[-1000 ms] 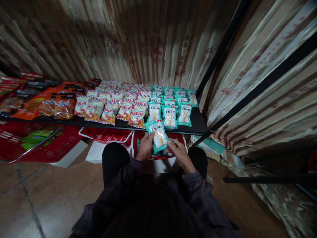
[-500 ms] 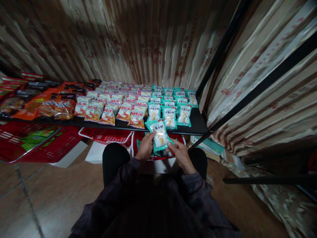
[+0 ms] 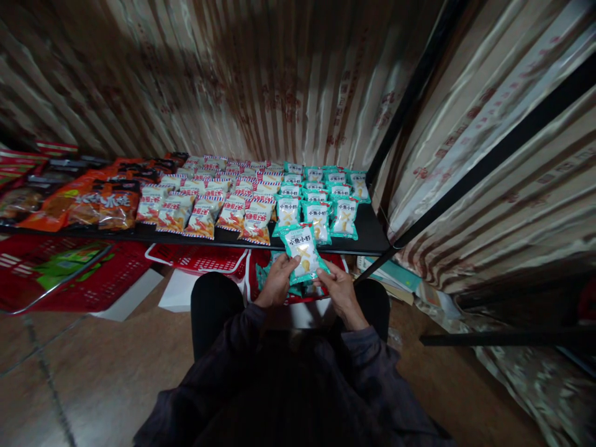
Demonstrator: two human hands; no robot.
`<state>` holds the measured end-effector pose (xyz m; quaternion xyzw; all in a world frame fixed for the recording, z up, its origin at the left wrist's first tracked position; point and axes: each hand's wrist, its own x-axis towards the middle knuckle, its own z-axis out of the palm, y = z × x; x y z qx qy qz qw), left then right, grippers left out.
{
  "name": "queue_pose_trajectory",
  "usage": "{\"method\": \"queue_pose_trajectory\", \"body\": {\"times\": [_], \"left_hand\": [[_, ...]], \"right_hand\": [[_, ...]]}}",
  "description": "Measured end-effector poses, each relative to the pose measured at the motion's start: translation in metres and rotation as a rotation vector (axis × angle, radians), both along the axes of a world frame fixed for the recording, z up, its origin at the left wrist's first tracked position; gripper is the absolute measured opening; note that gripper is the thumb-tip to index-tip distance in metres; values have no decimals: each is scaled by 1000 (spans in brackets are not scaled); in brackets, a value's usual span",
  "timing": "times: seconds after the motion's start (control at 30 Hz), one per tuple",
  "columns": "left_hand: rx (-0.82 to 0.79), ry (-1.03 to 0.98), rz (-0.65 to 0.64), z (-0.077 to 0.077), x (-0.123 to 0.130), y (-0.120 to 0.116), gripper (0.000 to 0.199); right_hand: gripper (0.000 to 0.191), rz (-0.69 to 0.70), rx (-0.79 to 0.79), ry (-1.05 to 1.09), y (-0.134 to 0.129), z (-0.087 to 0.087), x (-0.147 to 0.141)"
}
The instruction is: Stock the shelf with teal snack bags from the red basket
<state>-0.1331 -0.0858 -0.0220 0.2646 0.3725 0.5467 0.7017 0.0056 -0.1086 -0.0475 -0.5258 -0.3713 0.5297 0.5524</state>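
A teal-and-white snack bag (image 3: 303, 253) is held between my two hands, its printed front facing up. My left hand (image 3: 278, 278) grips its lower left side, thumb on the front. The fingers of my right hand (image 3: 341, 288) pinch its lower right corner. Just beyond, similar teal snack bags (image 3: 318, 220) stand in rows at the right end of the black shelf (image 3: 370, 230). Below the held bag is a red basket (image 3: 341, 261) with more teal bags in it, partly hidden by my hands.
White-and-orange snack bags (image 3: 257, 218) and orange snack packs (image 3: 118, 203) line the shelf leftward. Another red basket (image 3: 105, 285) sits at the lower left. A black metal post (image 3: 419, 214) rises at right, before pleated curtains (image 3: 288, 81). Papers (image 3: 393, 274) lie beneath.
The held snack bag has shifted slightly right and turned more upright. My left hand has moved a little right along with it, its thumb now lower on the bag.
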Motion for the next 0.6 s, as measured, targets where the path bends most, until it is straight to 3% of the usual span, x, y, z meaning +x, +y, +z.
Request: {"method": "queue_pose_trajectory", "body": {"times": [0.33, 0.6], "left_hand": [[51, 48, -3, -1, 3, 4, 49], [73, 78, -85, -1, 6, 2, 56]], "right_hand": [[56, -8, -19, 32, -3, 6, 0], [53, -29, -31, 43, -1, 7, 4]]}}
